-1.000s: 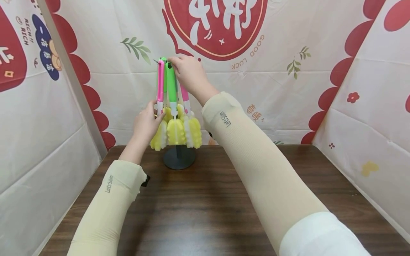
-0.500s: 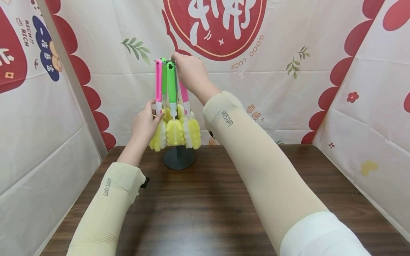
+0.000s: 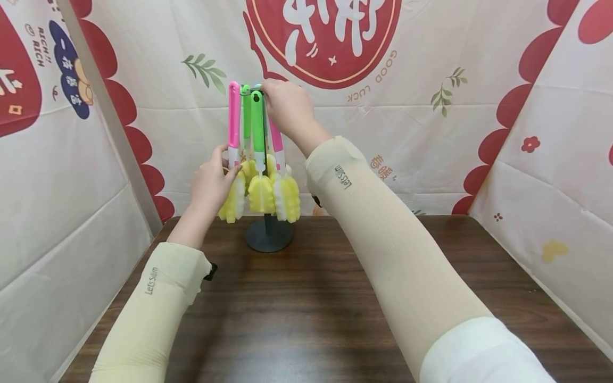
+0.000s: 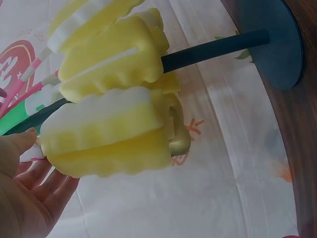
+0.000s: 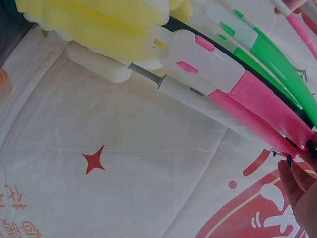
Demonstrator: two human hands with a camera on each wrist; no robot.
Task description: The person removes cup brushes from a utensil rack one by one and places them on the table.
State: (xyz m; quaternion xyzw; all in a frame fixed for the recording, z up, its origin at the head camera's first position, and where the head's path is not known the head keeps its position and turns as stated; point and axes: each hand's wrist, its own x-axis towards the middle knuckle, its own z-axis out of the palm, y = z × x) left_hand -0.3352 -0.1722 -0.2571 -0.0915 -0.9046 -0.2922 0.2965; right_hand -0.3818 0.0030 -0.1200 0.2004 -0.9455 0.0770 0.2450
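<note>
My left hand grips a pink-handled sponge bottle brush by the white neck just above its sponge. In the left wrist view, that brush's yellow and white sponge head lies just beyond the thumb. The brush's handle end stands apart from the left side of the rack top. My right hand holds the top of the dark rack, its fingertips by the hooks and the ends of the hung handles. Still hanging are a green-handled brush in front and a pink-handled brush at the right.
The rack's round base stands near the back edge of the brown wooden table. More brushes hang behind, including another green handle and a white-handled brush. A printed cloth rises close behind the rack.
The left hand has drawn the pink-handled brush leftward and slightly up, off the rack's hook. The right hand has shifted slightly right at the rack top, uncovering the green handle's end.
</note>
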